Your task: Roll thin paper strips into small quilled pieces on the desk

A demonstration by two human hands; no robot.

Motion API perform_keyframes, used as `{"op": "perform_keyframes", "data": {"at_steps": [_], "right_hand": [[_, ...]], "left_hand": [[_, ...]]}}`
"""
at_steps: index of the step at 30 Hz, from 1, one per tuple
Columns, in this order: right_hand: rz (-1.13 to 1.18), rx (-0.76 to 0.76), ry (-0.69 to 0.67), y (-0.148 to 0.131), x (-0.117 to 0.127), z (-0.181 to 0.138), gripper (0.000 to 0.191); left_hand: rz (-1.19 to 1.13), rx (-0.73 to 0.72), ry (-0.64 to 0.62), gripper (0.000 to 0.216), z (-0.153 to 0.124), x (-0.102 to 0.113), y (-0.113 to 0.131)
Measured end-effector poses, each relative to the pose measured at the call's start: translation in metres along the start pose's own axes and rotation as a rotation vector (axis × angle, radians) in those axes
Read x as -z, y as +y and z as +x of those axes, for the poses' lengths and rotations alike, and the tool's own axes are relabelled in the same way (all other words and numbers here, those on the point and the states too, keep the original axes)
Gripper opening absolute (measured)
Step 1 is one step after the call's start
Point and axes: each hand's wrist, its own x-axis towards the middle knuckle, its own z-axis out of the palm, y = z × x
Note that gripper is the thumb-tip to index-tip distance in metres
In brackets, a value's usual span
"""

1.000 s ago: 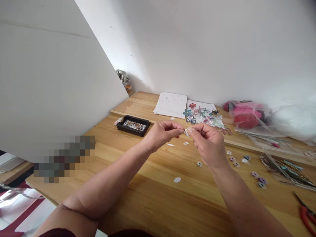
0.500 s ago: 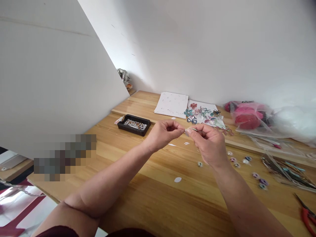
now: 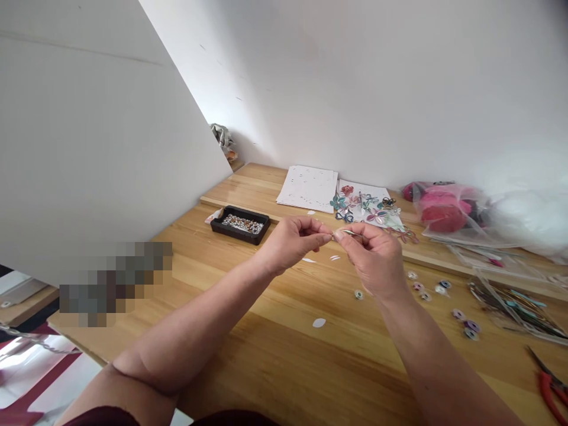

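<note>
My left hand (image 3: pixel 293 244) and my right hand (image 3: pixel 375 254) meet above the wooden table, thumbs and forefingers pinched almost tip to tip. Between the right fingers lies a thin, pale green strip (image 3: pixel 348 231), mostly covered by them. The left fingertips close on its near end, or on a fine thread there; the part is too small to make out. Beneath the hands, small white paper slivers (image 3: pixel 335 258) lie on the wood. A white leaf-shaped piece (image 3: pixel 319 323) rests closer to me, and a small thread bobbin (image 3: pixel 358 294) sits below the right hand.
Left of my hands stands a black tray (image 3: pixel 242 225) of beads. Behind are white sheets (image 3: pixel 306 186) and colourful thread flowers (image 3: pixel 377 216). Several bobbins (image 3: pixel 471 326), a bag of pink material (image 3: pixel 448 210), a pouch of tools (image 3: pixel 519 305) and red-handled pliers (image 3: pixel 550 387) occupy the right side.
Both hands stay pinched in nearly the same place. The right fingertips have shifted slightly and the strip between them has turned a little. The view has moved very slightly.
</note>
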Motion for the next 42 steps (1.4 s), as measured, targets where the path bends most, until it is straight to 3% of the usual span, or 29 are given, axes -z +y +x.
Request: {"op": "perform_keyframes", "data": {"at_steps": [7,17,28,42], "right_hand": [[0.041,-0.006,0.001,0.005,0.000,0.001,0.021],[0.075,-0.030,-0.019,0.009,0.000,0.002,0.024],[0.089,-0.056,-0.017,0.013,0.001,0.003,0.025],[0.311,-0.210,-0.050,0.006,-0.004,0.001,0.030]], "left_hand": [[-0.008,0.028,-0.004,0.023,-0.001,-0.001,0.005],[-0.037,-0.065,-0.005,0.023,0.004,-0.001,-0.008],[0.066,0.001,0.040,0.026,0.000,0.000,0.000],[0.143,-0.057,0.087,0.022,0.002,0.001,-0.003]]}}
